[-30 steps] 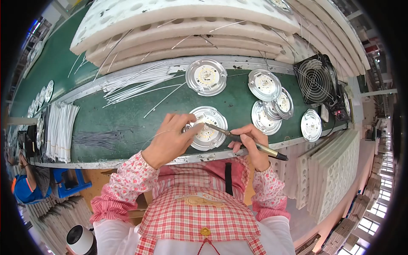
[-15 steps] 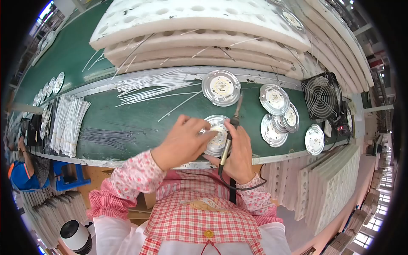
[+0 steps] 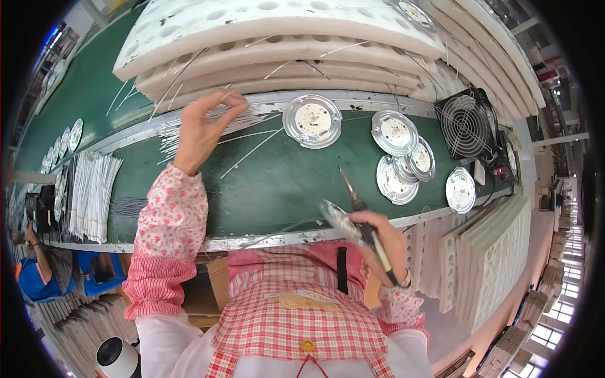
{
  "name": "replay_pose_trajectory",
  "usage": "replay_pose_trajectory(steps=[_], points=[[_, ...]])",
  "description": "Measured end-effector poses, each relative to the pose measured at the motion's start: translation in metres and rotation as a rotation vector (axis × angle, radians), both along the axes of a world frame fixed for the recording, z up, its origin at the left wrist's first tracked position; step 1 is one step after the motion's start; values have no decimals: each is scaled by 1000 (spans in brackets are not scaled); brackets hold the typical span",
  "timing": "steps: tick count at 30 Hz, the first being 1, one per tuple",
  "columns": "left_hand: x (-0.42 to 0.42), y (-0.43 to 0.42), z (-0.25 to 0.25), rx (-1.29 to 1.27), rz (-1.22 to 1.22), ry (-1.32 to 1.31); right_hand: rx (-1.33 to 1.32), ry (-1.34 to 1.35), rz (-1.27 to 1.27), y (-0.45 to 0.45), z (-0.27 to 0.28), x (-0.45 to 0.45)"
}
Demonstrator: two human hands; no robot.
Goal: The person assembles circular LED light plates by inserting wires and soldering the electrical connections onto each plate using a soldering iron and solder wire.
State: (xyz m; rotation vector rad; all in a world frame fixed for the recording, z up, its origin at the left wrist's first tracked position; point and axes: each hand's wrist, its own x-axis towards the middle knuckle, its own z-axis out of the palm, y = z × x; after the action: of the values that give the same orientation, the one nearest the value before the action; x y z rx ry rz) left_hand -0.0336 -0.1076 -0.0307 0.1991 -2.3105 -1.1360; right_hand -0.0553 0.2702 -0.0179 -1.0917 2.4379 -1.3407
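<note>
My left hand [image 3: 205, 129] is raised over the loose pile of white wires [image 3: 170, 135] at the back of the green bench, its fingers bent and a small gap between thumb and fingertips. No wire shows in it. My right hand [image 3: 386, 246], at the front edge, is closed around a soldering iron [image 3: 381, 252] whose tip points up and away. The same hand carries a round silver LED lamp board [image 3: 340, 217], tilted nearly on edge and blurred. Another LED lamp board [image 3: 312, 121] lies flat behind, right of the wires.
Several lamp boards [image 3: 395, 133] overlap at the right, with one more [image 3: 460, 189] near a black fan [image 3: 466, 126]. White foam trays [image 3: 277, 31] are stacked behind. A white wire bundle [image 3: 91, 195] and dark wires [image 3: 129, 206] lie left. A co-worker [image 3: 44, 271] sits far left.
My left hand has left the lamp board and moved back and left to the white wires. My right hand has lifted that board off the bench and tilted it, still holding the soldering iron.
</note>
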Motion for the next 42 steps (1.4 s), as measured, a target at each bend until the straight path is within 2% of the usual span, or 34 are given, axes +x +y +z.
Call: replay_pose_trajectory(steps=[3,4,5,8,11,14,17,23,26,29,33,37,41,42], points=[[7,11,18,42,24,53,48,-267,-219,-24,18,-9],[9,18,21,66,34,41,-26,-326,-220,-27,10,-14],[12,27,25,90,45,28,-89,-347,-256,-31,4,-17],[16,73,37,-15,-137,-34,-266,-436,-353,-49,-13,-18],[15,120,20,-52,-314,-65,-218,-427,-383,-55,-14,-18],[13,139,3,84,-284,-39,-229,-423,-387,-56,-12,-17],[12,146,1,143,-205,-67,-198,-396,-391,-57,-8,-16],[15,148,2,37,-195,-30,-134,-216,-371,-57,-12,-12],[21,148,6,-98,-206,-11,-116,49,-306,-61,-6,-1],[26,142,6,-129,-308,-71,-48,198,-113,-61,11,9],[29,132,-7,114,-338,-151,-98,126,5,-51,10,-15],[28,131,-11,305,-306,-214,-93,-15,256,-51,-12,-43],[31,146,-23,589,-154,-159,-97,-39,110,-59,-22,-32],[33,147,-23,609,-126,-238,-73,13,70,-62,-22,-27]])
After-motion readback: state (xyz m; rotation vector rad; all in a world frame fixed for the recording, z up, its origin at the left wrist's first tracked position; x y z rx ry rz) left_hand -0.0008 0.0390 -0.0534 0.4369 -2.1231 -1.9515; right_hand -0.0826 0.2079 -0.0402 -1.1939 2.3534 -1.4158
